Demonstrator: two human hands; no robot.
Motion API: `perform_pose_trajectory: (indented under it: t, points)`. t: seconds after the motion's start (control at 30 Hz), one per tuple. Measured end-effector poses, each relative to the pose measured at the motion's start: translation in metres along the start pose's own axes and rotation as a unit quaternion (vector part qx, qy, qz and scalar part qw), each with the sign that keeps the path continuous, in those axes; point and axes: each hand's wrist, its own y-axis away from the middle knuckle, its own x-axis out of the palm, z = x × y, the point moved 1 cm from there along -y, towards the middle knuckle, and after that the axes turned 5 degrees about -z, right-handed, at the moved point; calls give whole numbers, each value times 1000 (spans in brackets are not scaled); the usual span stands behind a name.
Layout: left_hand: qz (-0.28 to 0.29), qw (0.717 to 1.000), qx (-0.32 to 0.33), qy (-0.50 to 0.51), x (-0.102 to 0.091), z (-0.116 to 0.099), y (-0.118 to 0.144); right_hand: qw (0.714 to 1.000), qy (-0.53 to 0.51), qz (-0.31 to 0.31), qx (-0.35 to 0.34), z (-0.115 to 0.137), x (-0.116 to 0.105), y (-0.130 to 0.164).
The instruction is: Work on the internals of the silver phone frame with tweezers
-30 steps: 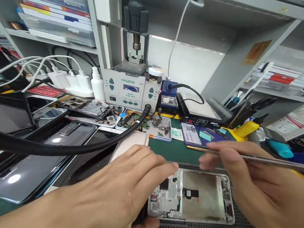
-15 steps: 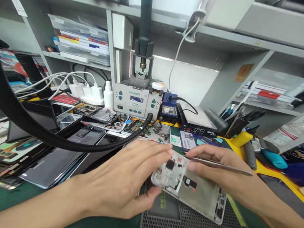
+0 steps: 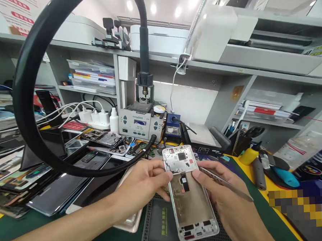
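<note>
The phone frame [image 3: 188, 191] was held up above the grey perforated mat [image 3: 166, 224], between the two hands, in the near middle of the scene. Its long axis ran from near to far, with a small lean, so the far end was a little more to the left than the near end. The far end, with the white plate and a small black chip, pointed to the soldering station [image 3: 141, 123] at the back of the bench. The near end, with small dark parts, pointed to the person. The open inner side faced up to the camera.

The left hand [image 3: 142, 184] gripped the left edge of the frame, with the thumb at the edge and the fingers curled under it. The right hand [image 3: 224, 200] held the right edge with the thumb pressed on it, and it also kept thin metal tweezers [image 3: 226, 183] between the fingers. The tweezers lay along the hand and their free end pointed to the near right, away from the frame.

On the left of the bench many phones and dark screens [image 3: 59, 183] lay in piles. A thick black hose [image 3: 27, 106] made a big loop over them. On the right, near a yellow mat edge, stood a tool holder [image 3: 243, 139], and a blue tool [image 3: 286, 177] lay near it.
</note>
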Motion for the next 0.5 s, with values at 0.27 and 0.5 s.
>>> perform_pose_trajectory:
  t: [0.27, 0.5]
  points:
    - [-24, 995, 73, -57, -10, 6, 12, 994, 77, -37, -68, 2, -2, 1]
    - [-2, 995, 66, -76, -14, 10, 18, 989, 130, -31, -59, 0, -4, 2]
